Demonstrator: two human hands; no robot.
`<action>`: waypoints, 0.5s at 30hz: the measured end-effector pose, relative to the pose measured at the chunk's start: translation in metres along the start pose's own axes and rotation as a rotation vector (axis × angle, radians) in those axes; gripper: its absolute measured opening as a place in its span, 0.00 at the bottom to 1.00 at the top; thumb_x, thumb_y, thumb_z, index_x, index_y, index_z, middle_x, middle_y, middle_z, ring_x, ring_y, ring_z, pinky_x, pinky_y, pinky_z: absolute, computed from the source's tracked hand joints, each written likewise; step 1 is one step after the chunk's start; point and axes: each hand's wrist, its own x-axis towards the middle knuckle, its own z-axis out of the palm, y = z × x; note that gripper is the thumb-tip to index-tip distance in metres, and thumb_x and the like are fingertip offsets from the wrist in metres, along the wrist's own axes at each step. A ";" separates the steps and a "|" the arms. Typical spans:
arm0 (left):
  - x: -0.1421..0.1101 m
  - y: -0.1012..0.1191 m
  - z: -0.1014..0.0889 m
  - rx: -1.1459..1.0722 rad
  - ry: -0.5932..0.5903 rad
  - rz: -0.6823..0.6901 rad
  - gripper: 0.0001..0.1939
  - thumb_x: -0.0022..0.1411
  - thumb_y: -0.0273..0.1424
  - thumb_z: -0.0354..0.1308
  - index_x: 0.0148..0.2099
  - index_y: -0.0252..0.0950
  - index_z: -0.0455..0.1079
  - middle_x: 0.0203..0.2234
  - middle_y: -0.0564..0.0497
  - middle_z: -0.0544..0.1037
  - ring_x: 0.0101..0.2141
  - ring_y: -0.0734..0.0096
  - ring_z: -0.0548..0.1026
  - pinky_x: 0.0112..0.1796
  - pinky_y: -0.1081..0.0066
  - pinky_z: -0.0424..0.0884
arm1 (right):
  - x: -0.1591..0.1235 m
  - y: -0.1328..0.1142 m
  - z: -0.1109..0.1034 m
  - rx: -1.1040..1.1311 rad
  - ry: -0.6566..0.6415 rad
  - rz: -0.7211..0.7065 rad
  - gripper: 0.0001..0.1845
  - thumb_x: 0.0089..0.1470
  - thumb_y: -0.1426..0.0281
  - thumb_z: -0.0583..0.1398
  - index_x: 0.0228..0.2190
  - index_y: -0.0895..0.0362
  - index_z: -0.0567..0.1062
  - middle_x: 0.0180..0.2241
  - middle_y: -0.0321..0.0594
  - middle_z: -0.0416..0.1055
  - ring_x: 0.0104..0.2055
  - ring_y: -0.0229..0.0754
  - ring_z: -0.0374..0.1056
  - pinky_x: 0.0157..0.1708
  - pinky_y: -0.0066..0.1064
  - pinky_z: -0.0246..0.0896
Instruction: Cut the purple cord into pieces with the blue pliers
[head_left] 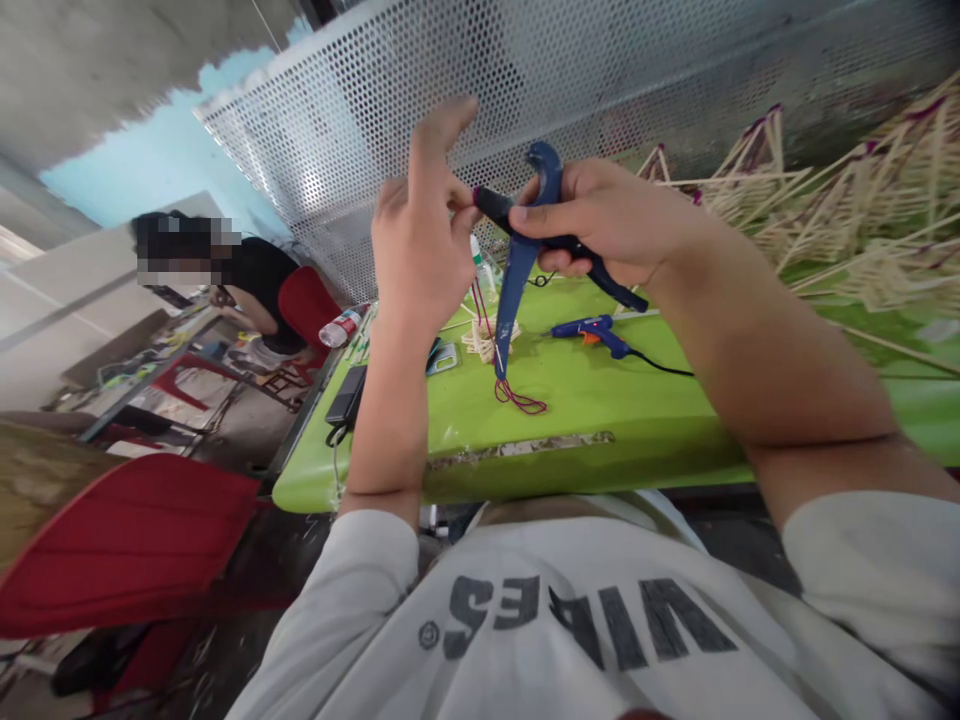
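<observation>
- 2 hands are up in front of me, above the near edge of the green table (600, 420): my right hand (600, 215) is closed around a blue glue gun (525, 265), and my left hand (420, 235) pinches at its dark nozzle end with thumb and a finger, the other fingers raised and loose.
- Maroon thread (517, 398) hangs from my left fingertips down along the gun and ends in a small loop lying on the table.
- I judge the gun light and rigid, hard plastic, easy to hold by the handle; I would keep my skin off the nozzle, since it may be hot, though I cannot tell.
- I judge the thread limp and near weightless; it wants a fingertip pinch and may slip or tangle.
- 1 second glue gun (592, 332), blue with an orange trigger, lies further back on the table with its black cord running to the right.
- Stick frames (840, 200) are piled at the far right; they look thin and breakable.
- Writing: my shirt (600, 620) shows grey letters, upside down from here, that seem to read "VIBES". The label on a plastic bottle (341, 327) at the left edge is too small to read.
</observation>
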 end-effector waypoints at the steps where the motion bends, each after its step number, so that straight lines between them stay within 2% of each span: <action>1: 0.000 -0.003 -0.001 -0.010 -0.020 -0.006 0.44 0.71 0.35 0.72 0.84 0.60 0.67 0.41 0.49 0.82 0.55 0.37 0.86 0.67 0.41 0.75 | 0.001 0.001 -0.002 0.010 -0.030 0.005 0.21 0.72 0.61 0.85 0.39 0.56 0.83 0.28 0.34 0.68 0.27 0.34 0.61 0.19 0.23 0.51; 4: 0.002 -0.010 -0.003 -0.054 -0.064 -0.037 0.45 0.67 0.37 0.73 0.83 0.63 0.71 0.42 0.48 0.83 0.60 0.32 0.85 0.70 0.38 0.74 | 0.005 0.004 -0.006 0.052 -0.114 0.023 0.26 0.65 0.57 0.89 0.38 0.55 0.82 0.29 0.33 0.67 0.27 0.33 0.60 0.18 0.23 0.47; 7: 0.005 -0.013 -0.005 0.003 -0.050 0.051 0.40 0.69 0.40 0.71 0.80 0.63 0.76 0.40 0.49 0.82 0.54 0.32 0.85 0.75 0.34 0.68 | 0.007 0.006 -0.007 0.087 -0.129 0.042 0.29 0.60 0.57 0.91 0.38 0.55 0.82 0.29 0.33 0.66 0.26 0.33 0.59 0.17 0.23 0.44; 10: 0.007 -0.009 -0.004 0.093 -0.014 0.158 0.34 0.73 0.39 0.66 0.78 0.58 0.77 0.39 0.50 0.81 0.47 0.37 0.84 0.77 0.30 0.61 | 0.007 0.007 -0.006 0.103 -0.100 0.047 0.28 0.62 0.59 0.91 0.38 0.55 0.82 0.29 0.33 0.65 0.27 0.33 0.60 0.17 0.23 0.44; 15: 0.004 0.009 -0.005 0.190 -0.037 0.140 0.35 0.72 0.38 0.67 0.78 0.63 0.74 0.40 0.49 0.80 0.43 0.34 0.83 0.70 0.34 0.67 | 0.007 0.006 -0.006 0.069 -0.070 0.025 0.25 0.62 0.60 0.90 0.38 0.56 0.84 0.29 0.33 0.66 0.27 0.34 0.60 0.18 0.25 0.46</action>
